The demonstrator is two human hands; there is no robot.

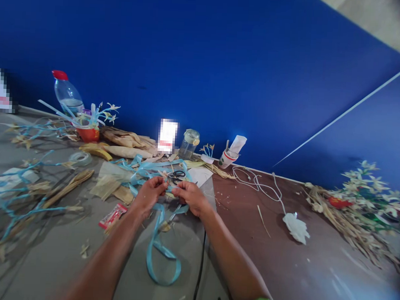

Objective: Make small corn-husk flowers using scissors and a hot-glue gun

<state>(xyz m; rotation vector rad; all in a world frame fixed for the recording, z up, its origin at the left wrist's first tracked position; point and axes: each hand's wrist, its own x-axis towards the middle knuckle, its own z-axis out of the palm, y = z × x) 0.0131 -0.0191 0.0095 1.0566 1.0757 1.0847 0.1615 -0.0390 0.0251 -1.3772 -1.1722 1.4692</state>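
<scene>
My left hand (151, 193) and my right hand (190, 197) are close together over the grey tabletop, fingers pinched. Between their fingertips is a small piece with light blue ribbon (165, 250), whose loose loop hangs and lies below them on the table. The exact piece in each pinch is too small to make out, but blue ribbon shows at both. Black-handled scissors (177, 176) lie just beyond the fingertips. More blue ribbon is heaped behind my left hand. A small pale piece (165, 226) rests under the hands.
Ribbon-wrapped stems and dried husks (127, 139) cover the left. A red cup (88, 133), water bottle (69, 95), tape roll (80, 158) and glass jar (188, 144) stand or lie behind. Rightward are a white cup (228, 158), cable (260, 186), crumpled tissue (296, 228) and white flowers (367, 186).
</scene>
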